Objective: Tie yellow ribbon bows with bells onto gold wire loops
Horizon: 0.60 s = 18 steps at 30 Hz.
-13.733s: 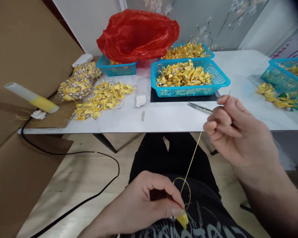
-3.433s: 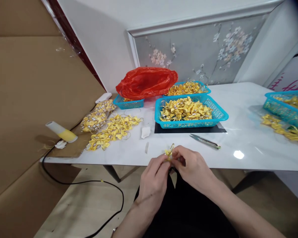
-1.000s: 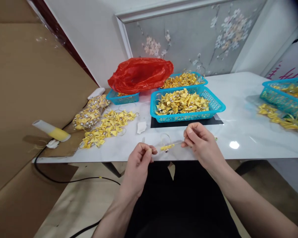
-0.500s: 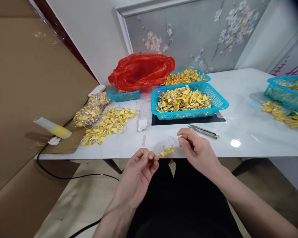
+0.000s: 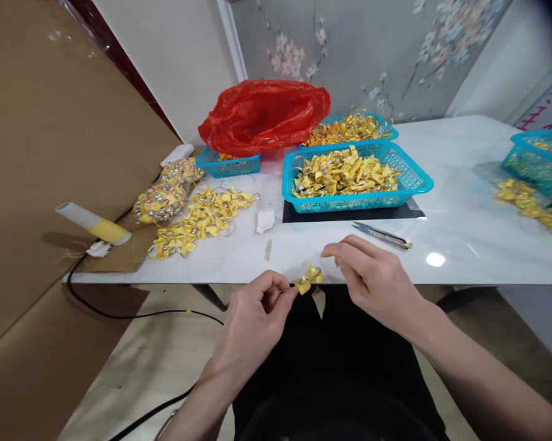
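My left hand (image 5: 256, 309) is at the table's front edge, thumb and forefinger pinched on one end of a small yellow ribbon bow (image 5: 309, 279). The bow has a shiny middle and is held just over the edge. To its right hovers my right hand (image 5: 379, 282), apart from the bow, with fingers curled and the forefinger reaching toward it. Whatever is between those fingertips is too small or hidden to make out. Thread snips (image 5: 382, 235) lie on the table behind my right hand. A white scrap of paper (image 5: 265, 221) and a small clear strip (image 5: 268, 250) lie beyond my left hand.
A blue basket (image 5: 358, 201) full of yellow bows stands behind on a black mat. Farther back are more blue baskets and a red plastic bag (image 5: 261, 119). Loose bows (image 5: 206, 217) and bagged bows (image 5: 160, 202) lie left, near a cardboard tube (image 5: 94, 224). Another basket (image 5: 533, 160) stands right.
My left hand has turned palm down and pinches the bow, which has been raised and tilted off the table. My right hand has stayed nearby, fingers shifted slightly. The view has tilted a little downward.
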{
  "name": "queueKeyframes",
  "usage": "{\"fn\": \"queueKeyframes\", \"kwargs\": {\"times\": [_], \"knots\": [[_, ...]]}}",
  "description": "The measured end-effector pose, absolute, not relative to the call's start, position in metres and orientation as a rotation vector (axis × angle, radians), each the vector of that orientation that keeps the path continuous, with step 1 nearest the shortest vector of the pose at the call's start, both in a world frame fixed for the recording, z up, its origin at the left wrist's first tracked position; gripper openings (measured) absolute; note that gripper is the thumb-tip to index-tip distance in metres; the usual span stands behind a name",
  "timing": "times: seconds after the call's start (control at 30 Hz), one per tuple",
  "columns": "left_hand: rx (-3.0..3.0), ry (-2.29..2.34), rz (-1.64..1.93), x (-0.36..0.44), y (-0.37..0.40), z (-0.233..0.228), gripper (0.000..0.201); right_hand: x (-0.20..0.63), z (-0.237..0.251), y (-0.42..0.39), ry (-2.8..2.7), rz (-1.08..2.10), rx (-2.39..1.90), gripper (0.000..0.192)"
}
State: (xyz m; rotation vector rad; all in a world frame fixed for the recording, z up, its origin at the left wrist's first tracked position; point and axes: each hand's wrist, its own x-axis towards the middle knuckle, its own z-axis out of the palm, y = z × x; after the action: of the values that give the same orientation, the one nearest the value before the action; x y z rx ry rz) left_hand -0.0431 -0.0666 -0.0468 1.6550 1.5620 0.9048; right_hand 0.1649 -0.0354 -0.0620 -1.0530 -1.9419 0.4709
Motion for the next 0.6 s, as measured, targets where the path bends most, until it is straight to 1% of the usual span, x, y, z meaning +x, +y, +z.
{"fn": "queueKeyframes", "kwargs": {"times": [0.1, 0.17, 0.23, 0.43, 0.53, 0.6], "knots": [[1.751, 1.577, 0.944, -0.042, -0.068, -0.046, 0.018, 0.166, -0.058, -0.037, -1.92, 0.613, -1.084, 0.025], [1.818, 1.562, 0.995, -0.04, -0.069, -0.043, 0.017, 0.166, -0.055, -0.038, -1.911, 0.768, -1.098, 0.018], [1.891, 1.526, 1.053, -0.04, -0.069, -0.038, 0.015, 0.164, -0.054, -0.04, -1.899, 0.946, -1.091, 0.015], [2.392, 1.26, 1.194, -0.045, -0.065, -0.026, 0.016, 0.152, -0.055, -0.047, -1.645, 1.418, -0.992, 0.027], [2.415, 1.225, 1.25, -0.046, -0.067, -0.022, 0.014, 0.145, -0.056, -0.052, -1.417, 1.52, -0.969, 0.036], [2.33, 1.225, 1.277, -0.042, -0.073, -0.022, 0.016, 0.141, -0.056, -0.054, -1.282, 1.522, -0.967, 0.036]]}}
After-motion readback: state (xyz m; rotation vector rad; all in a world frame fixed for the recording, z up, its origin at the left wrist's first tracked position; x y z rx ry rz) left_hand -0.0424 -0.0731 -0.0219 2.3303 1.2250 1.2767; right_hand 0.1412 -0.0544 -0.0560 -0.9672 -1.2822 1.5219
